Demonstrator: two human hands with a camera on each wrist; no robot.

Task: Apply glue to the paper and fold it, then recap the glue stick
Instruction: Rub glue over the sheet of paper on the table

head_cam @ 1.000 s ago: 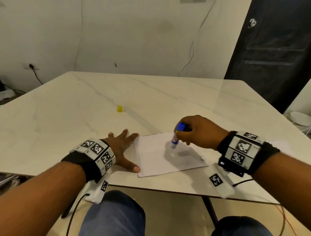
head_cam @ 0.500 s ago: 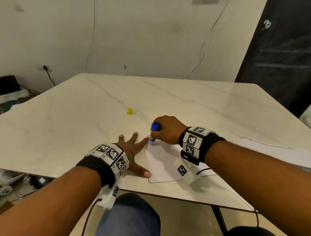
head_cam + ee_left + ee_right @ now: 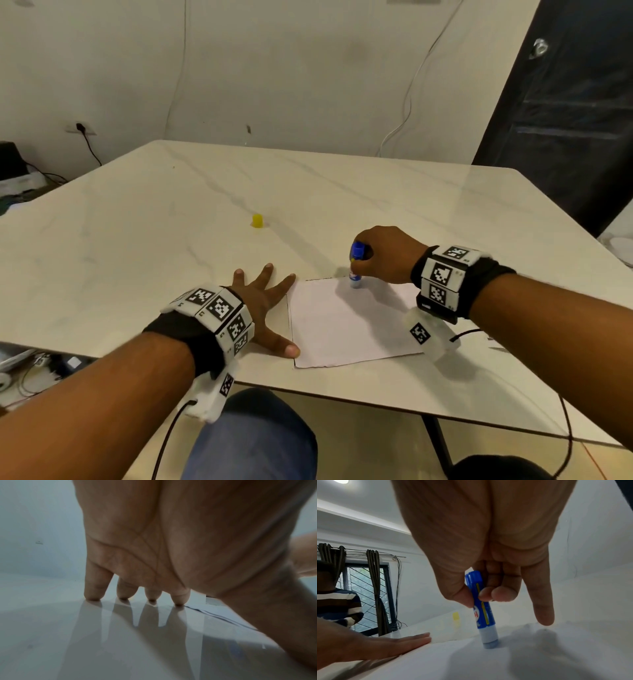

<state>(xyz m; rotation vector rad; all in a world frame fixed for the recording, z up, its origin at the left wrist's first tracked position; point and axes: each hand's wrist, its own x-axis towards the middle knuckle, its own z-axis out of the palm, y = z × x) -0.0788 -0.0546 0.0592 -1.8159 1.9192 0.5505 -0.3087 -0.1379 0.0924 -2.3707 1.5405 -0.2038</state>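
Note:
A white sheet of paper point(image 3: 346, 325) lies near the table's front edge. My right hand point(image 3: 383, 257) grips a blue glue stick point(image 3: 355, 265) upright, its tip pressed on the paper's far edge; in the right wrist view the thumb and curled fingers pinch the glue stick point(image 3: 481, 609) while the little finger points down. My left hand point(image 3: 263, 308) lies flat with fingers spread on the table, thumb and index finger at the paper's left edge; the left wrist view shows its fingertips point(image 3: 93, 596) touching the surface. The yellow cap point(image 3: 257, 220) stands apart, farther back on the table.
The marble table point(image 3: 137, 240) stretches far behind and to the left. Another printed sheet point(image 3: 493, 342) lies at the right by my right forearm. A dark door point(image 3: 575, 120) stands at the right. A person in a striped top point(image 3: 335, 604) is by a window.
My right hand has carried the glue stick from the paper's far left corner rightward along the far edge. My left hand has stayed flat at the paper's left edge.

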